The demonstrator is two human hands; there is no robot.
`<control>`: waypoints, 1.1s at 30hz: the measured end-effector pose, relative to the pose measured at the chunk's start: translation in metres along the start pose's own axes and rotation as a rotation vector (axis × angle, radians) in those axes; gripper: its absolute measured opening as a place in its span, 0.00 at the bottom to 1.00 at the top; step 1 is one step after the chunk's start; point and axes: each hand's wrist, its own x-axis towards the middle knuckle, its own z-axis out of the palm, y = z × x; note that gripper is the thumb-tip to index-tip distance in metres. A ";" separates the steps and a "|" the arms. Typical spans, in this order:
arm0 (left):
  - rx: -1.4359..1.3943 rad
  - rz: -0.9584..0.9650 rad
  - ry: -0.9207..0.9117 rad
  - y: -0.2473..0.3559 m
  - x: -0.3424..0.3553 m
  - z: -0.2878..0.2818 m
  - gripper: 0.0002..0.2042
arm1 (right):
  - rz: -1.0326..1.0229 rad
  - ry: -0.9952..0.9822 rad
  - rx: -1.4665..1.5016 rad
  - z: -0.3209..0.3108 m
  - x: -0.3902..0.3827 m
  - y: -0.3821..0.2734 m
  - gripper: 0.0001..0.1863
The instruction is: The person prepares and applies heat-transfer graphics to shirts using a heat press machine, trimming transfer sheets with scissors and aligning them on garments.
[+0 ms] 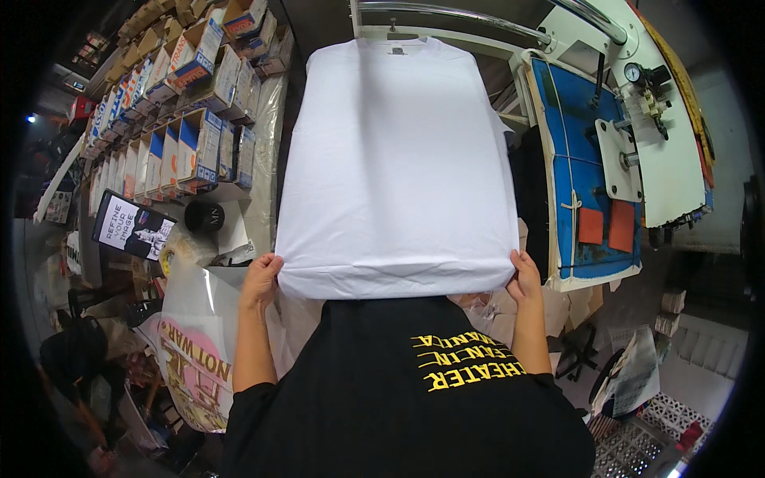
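A white T-shirt (pixel 398 167) lies spread flat in front of me, its collar at the far end and its hem toward my body. My left hand (pixel 264 279) pinches the hem at its near left corner. At the near right corner, my right hand (pixel 523 276) grips the hem in the same way. Between the two hands the hem stretches across, with a few creases just above it. The shirt hides most of the surface under it.
Cardboard boxes (pixel 199 147) stand in rows at the left, beside a tablet-like screen (pixel 132 227) and a dark cup (pixel 204 216). Chrome rails (pixel 454 14) run behind the collar. To the right is a machine with a blue pad (pixel 567 159) and a pressure gauge (pixel 633 73).
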 end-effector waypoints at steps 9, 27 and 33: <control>0.060 -0.013 0.018 -0.003 -0.018 0.006 0.13 | 0.010 0.068 0.073 0.009 -0.007 -0.006 0.07; -0.081 0.084 0.003 -0.052 0.004 0.008 0.12 | -0.111 0.292 -0.181 0.022 -0.013 0.012 0.11; 0.177 -0.139 0.129 -0.071 0.010 0.045 0.14 | 0.167 0.082 -0.380 0.016 0.013 0.021 0.15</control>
